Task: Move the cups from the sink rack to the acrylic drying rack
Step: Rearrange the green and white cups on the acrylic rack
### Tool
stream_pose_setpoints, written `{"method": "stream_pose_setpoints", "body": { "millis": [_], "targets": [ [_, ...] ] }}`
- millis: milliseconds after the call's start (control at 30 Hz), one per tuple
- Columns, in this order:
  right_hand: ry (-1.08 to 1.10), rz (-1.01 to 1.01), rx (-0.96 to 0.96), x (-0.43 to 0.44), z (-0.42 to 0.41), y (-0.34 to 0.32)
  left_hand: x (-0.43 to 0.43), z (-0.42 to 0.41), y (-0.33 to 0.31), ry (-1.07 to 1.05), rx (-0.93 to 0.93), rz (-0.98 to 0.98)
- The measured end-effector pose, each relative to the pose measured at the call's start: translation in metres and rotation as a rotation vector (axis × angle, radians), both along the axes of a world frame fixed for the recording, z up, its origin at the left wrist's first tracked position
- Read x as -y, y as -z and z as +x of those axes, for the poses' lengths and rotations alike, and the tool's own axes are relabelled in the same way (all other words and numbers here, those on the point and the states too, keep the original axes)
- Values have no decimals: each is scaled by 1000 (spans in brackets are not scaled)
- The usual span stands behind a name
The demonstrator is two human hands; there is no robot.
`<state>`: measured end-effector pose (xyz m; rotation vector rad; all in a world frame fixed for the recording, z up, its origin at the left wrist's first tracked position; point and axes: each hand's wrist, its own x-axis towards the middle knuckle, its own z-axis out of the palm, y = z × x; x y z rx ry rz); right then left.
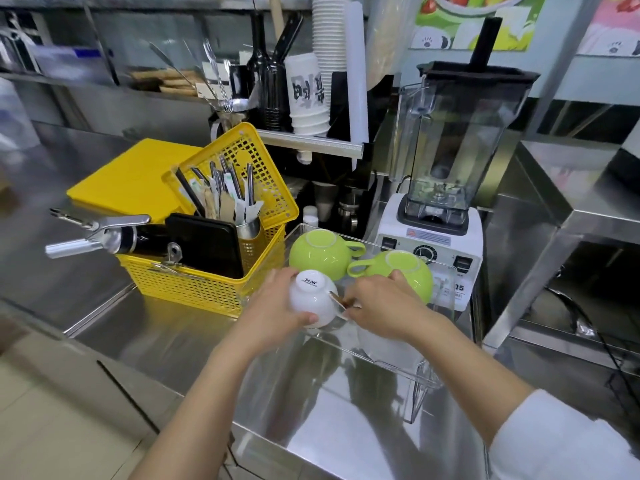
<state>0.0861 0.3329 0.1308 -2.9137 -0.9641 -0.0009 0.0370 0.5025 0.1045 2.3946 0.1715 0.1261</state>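
A clear acrylic drying rack (428, 382) stands on the steel counter. Two green cups lie upside down at its back, one on the left (317, 252) and one on the right (414, 275). My left hand (273, 317) grips an upside-down white cup (310, 296) at the rack's front left, its base marked with small print. My right hand (384, 308) lies over a second white cup (382, 348), which shows only below the palm; the thumb touches the right green cup. The sink rack is out of view.
A yellow basket (207, 282) with utensils, a black tray and a cream whipper stands just left of the rack. A white blender (440, 202) is right behind it. A shelf with stacked paper cups (308, 95) hangs at the back.
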Motion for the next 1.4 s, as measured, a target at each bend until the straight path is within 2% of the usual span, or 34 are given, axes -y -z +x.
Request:
{"method": "stream_pose_setpoints", "body": {
  "millis": [233, 400, 500, 633, 733, 800, 967, 1133, 1300, 1400],
  "targets": [
    [-10, 54, -3, 2, 0, 0, -3, 0, 0, 36, 43, -25],
    [154, 422, 5, 17, 4, -18, 2, 6, -21, 11, 195, -91],
    [298, 453, 54, 38, 19, -22, 14, 22, -37, 54, 232, -59],
    [477, 361, -104, 61, 35, -12, 40, 57, -44, 193, 148, 105],
    [469, 378, -247, 68, 41, -1, 61, 81, -41, 352, 52, 427],
    [457, 424, -286, 70, 42, 2, 71, 92, -40, 445, -30, 561],
    [428, 431, -312, 72, 44, 0, 85, 109, -31, 604, -223, 494],
    [388, 535, -352, 74, 44, 2, 92, 122, -35, 672, -249, 570],
    [372, 632, -413, 79, 44, 2, 94, 124, -36, 743, -252, 484],
    [355, 641, -422, 81, 44, 2, 92, 125, -36, 759, -180, 495]
  ]
}}
